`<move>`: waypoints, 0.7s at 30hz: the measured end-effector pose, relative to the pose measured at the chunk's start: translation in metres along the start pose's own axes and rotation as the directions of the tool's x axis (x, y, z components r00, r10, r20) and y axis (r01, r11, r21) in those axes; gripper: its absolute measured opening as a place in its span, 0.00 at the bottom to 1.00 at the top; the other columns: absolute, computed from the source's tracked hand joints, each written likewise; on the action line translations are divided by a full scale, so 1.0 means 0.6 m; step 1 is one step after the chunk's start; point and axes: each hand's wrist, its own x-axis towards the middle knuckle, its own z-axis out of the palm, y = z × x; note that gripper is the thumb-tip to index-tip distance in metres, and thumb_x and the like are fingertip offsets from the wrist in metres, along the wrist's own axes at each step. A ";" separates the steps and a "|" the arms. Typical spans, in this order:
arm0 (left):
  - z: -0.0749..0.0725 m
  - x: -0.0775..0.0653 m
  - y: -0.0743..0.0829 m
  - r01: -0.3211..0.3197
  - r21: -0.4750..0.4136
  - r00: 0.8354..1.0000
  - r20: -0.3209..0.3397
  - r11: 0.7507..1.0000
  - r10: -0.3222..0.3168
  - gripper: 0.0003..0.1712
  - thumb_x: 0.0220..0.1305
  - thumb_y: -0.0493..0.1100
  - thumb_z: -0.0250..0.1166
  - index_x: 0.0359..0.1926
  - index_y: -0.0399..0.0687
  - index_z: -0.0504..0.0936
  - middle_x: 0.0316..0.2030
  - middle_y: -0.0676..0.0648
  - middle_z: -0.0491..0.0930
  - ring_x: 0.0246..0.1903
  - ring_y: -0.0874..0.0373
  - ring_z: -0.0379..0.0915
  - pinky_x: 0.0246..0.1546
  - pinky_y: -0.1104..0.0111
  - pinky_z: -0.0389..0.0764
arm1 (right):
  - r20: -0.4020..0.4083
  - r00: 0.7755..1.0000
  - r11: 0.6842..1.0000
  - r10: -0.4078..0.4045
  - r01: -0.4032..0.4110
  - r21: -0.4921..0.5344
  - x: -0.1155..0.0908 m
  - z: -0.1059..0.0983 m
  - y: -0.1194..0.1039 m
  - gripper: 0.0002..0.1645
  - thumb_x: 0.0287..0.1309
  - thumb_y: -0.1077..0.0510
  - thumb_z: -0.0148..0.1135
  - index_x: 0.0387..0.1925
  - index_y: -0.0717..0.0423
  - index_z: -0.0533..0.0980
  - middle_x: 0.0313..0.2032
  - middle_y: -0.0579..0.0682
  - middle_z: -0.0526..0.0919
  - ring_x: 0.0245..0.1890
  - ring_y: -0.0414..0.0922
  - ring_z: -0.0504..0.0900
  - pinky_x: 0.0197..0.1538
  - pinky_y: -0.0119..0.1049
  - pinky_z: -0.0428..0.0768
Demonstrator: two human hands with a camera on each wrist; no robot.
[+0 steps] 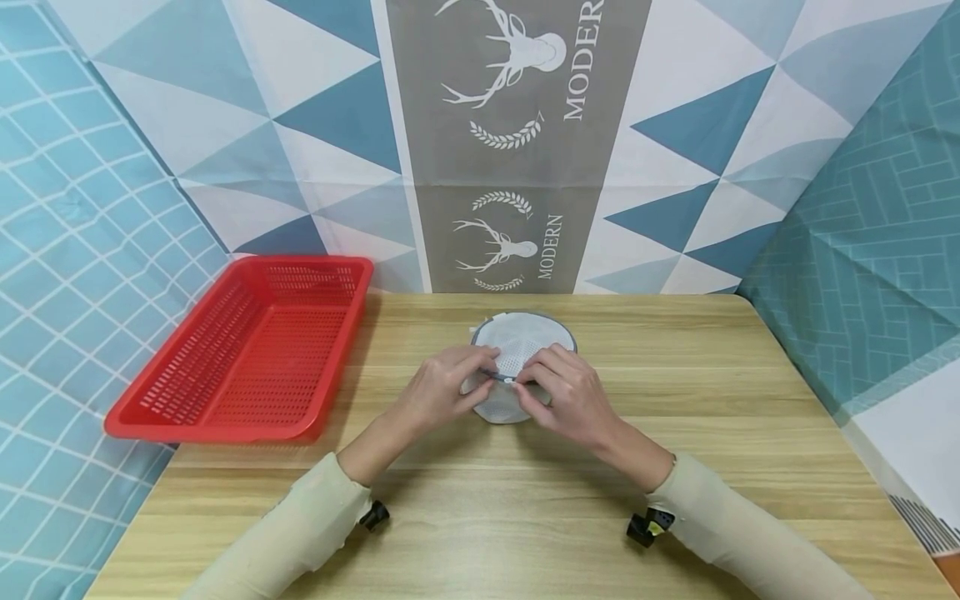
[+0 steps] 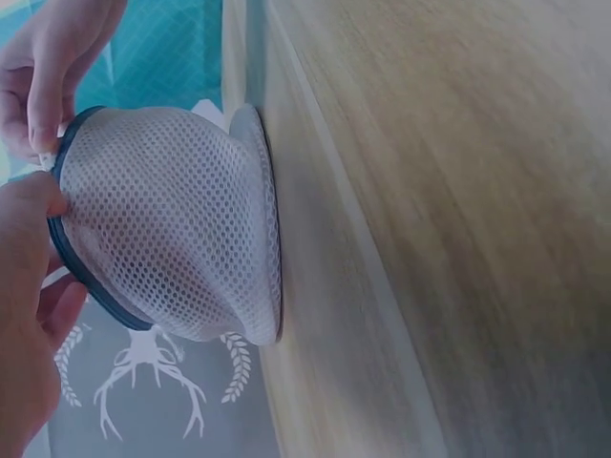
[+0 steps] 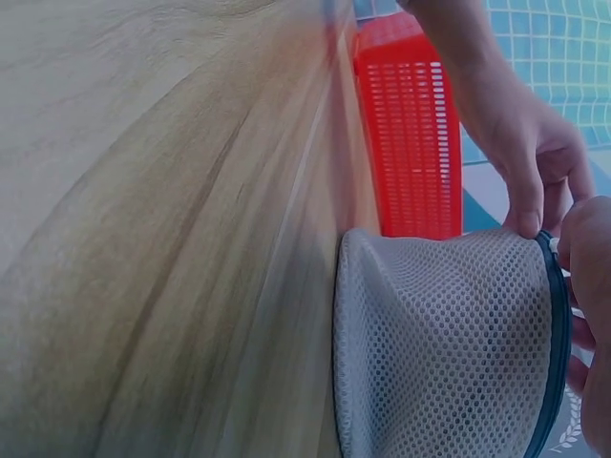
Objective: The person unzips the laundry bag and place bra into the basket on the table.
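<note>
A round white mesh laundry bag [image 1: 513, 337] with a dark blue zipper band [image 2: 100, 294] round its upper rim stands upright on the wooden table. My left hand [image 1: 442, 385] pinches the rim at the near side, thumb and forefinger on the band. Right beside it, my right hand [image 1: 572, 393] pinches the small white zipper pull [image 1: 510, 381]. In both wrist views the fingertips of the two hands almost meet at the band. The mesh side [image 3: 449, 334] bulges below the band, and its base rests on the tabletop. How far the zipper is closed I cannot tell.
A red plastic basket [image 1: 330, 408] with slotted walls stands at the table's left, partly past the edge. Behind the wooden table [image 1: 480, 517] hangs a patterned cloth [image 1: 517, 242] with deer heads. Tiled-pattern cloth [image 1: 67, 250] covers the left side.
</note>
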 end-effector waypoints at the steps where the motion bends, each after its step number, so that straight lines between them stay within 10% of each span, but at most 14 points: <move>1: 0.000 0.000 0.000 -0.006 0.007 1.000 -0.002 1.000 0.006 0.12 0.61 0.34 0.82 0.43 0.44 0.88 0.52 0.41 0.96 0.52 0.46 0.95 0.57 0.57 0.95 | 0.003 1.000 1.000 0.005 -0.005 -0.001 0.000 0.000 0.000 0.05 0.57 0.64 0.78 0.33 0.56 0.86 0.33 0.48 0.88 0.35 0.45 0.83 0.38 0.38 0.84; 21: 0.000 -0.001 0.001 -0.018 -0.014 0.999 0.030 1.000 0.019 0.08 0.68 0.31 0.73 0.44 0.42 0.83 0.45 0.41 0.96 0.52 0.47 0.96 0.50 0.64 0.96 | 0.002 1.000 1.000 0.015 -0.015 -0.008 -0.011 -0.002 0.003 0.04 0.56 0.64 0.76 0.32 0.55 0.86 0.33 0.48 0.88 0.34 0.45 0.83 0.36 0.38 0.83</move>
